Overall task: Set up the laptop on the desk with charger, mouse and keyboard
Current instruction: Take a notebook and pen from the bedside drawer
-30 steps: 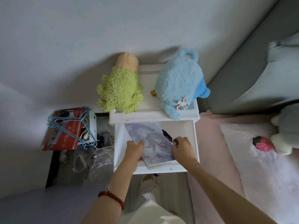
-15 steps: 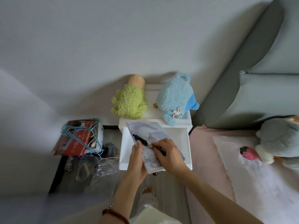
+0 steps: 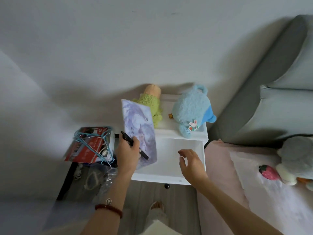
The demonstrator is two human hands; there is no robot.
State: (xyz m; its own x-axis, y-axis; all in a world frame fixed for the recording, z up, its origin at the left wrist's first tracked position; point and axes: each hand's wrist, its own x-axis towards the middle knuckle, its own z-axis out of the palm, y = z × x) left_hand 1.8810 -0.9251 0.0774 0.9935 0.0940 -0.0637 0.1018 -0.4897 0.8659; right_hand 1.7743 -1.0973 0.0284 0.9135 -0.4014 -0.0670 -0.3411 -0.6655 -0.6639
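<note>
Notebook [image 3: 138,133] lettering perhaps illegible.

Plain pale wall [image 3: 118,48] is filling the upper half of the view, soft daylight falling across it and a shadow pooling behind the white nightstand [image 3: 203,133], which is standing against it just past centre with its drawer [image 3: 169,178] pulled open toward 6 o'clock. Grey padded headboard [image 3: 264,82] is rising at 2 o'clock, pink bedding [image 3: 218,167] lying below it at 4 o'clock. Grey wood-look floor [image 3: 140,197] is showing at 6 o'clock.
</note>
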